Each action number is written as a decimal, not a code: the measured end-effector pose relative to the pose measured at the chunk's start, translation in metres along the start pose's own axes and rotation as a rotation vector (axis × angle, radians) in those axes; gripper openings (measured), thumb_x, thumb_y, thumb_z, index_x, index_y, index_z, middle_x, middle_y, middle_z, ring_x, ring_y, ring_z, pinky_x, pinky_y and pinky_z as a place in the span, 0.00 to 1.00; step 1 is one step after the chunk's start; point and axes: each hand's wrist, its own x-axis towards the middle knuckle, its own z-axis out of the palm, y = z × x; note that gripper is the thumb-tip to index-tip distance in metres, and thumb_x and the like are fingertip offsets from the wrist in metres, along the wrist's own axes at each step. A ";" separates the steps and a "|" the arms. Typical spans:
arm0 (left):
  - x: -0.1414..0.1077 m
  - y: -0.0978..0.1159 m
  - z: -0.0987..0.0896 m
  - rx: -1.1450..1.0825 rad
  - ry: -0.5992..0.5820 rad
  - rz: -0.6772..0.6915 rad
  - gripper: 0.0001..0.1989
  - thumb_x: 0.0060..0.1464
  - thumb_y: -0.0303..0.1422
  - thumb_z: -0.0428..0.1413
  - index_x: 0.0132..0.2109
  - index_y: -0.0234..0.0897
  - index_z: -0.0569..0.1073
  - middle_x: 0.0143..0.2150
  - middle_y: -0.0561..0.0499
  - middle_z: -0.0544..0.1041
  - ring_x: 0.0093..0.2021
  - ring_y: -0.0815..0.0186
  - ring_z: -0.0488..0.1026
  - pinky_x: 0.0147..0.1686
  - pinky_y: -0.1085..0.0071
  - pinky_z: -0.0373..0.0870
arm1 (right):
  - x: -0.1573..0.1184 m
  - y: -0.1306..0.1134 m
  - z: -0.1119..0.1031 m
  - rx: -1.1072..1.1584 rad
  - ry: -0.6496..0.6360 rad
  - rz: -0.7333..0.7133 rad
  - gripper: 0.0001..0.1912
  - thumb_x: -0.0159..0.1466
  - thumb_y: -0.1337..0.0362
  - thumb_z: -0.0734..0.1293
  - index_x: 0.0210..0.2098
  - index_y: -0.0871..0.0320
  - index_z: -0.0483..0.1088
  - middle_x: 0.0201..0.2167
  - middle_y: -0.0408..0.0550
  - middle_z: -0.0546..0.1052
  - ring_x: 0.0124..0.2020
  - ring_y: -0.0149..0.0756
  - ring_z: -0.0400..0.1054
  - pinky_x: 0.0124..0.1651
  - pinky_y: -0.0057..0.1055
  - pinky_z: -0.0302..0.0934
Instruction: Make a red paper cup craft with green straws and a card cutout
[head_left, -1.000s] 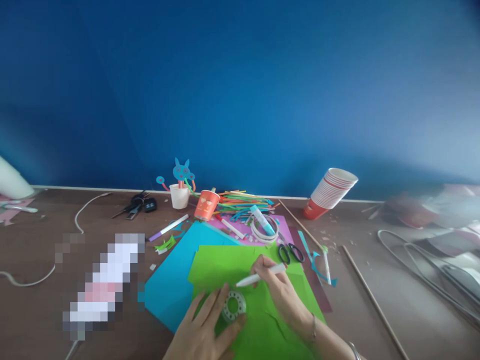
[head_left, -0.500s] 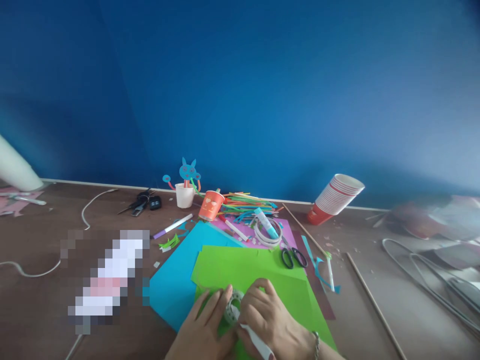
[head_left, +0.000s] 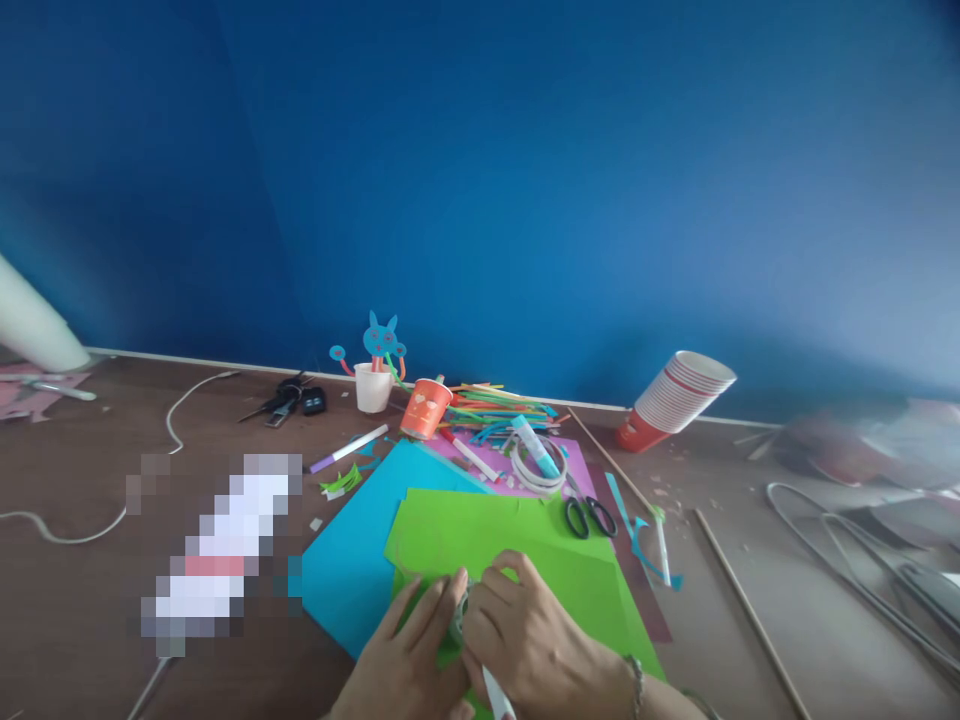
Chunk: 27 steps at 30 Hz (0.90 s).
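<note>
Sheets of green paper (head_left: 517,515) lie in front of me, over a blue sheet (head_left: 352,580). My left hand (head_left: 412,640) rests on the green paper, its fingertips pressing a small ring that looks like a roll of tape (head_left: 459,618). My right hand (head_left: 525,630) is closed round a white marker (head_left: 495,692), whose far end points down toward me. Where its tip meets the paper is hidden by my fingers. The right hand covers much of the ring's right side.
Black-handled scissors (head_left: 589,517), a glue stick (head_left: 535,447) on a white tape roll (head_left: 517,470) and several coloured sticks (head_left: 495,410) lie beyond. A decorated white cup (head_left: 373,388), an orange cup (head_left: 426,410) and stacked paper cups (head_left: 679,395) stand near the wall. A wooden stick (head_left: 750,610) lies right.
My right hand has shifted slightly left and now covers more of the ring. The marker in it has swung a little to the left. My left hand stays in place.
</note>
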 end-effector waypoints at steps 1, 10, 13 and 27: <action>0.000 0.001 0.000 0.004 0.005 -0.001 0.15 0.53 0.48 0.55 0.43 0.44 0.72 0.54 0.46 0.72 0.56 0.59 0.63 0.57 0.62 0.54 | 0.003 -0.001 -0.003 -0.015 -0.030 0.008 0.08 0.61 0.73 0.58 0.28 0.57 0.63 0.23 0.46 0.71 0.25 0.36 0.60 0.37 0.38 0.53; -0.004 0.000 0.000 0.007 -0.042 0.015 0.24 0.50 0.51 0.56 0.51 0.47 0.70 0.46 0.49 0.75 0.51 0.58 0.67 0.56 0.61 0.57 | 0.038 0.000 -0.015 0.100 -0.346 0.345 0.06 0.59 0.67 0.62 0.27 0.58 0.68 0.21 0.47 0.74 0.23 0.36 0.65 0.36 0.37 0.50; -0.001 -0.003 -0.006 0.044 -0.040 0.024 0.28 0.52 0.52 0.53 0.58 0.49 0.64 0.48 0.48 0.74 0.51 0.58 0.67 0.54 0.61 0.58 | 0.046 0.008 -0.016 0.181 -0.390 0.485 0.10 0.61 0.68 0.59 0.25 0.58 0.67 0.18 0.45 0.73 0.19 0.33 0.61 0.36 0.36 0.50; -0.003 -0.004 -0.001 0.066 -0.160 0.063 0.32 0.54 0.54 0.50 0.63 0.51 0.56 0.53 0.46 0.73 0.56 0.57 0.63 0.55 0.61 0.55 | 0.012 0.018 0.001 0.734 -0.103 0.710 0.13 0.59 0.69 0.60 0.19 0.55 0.59 0.14 0.36 0.61 0.21 0.30 0.55 0.30 0.29 0.51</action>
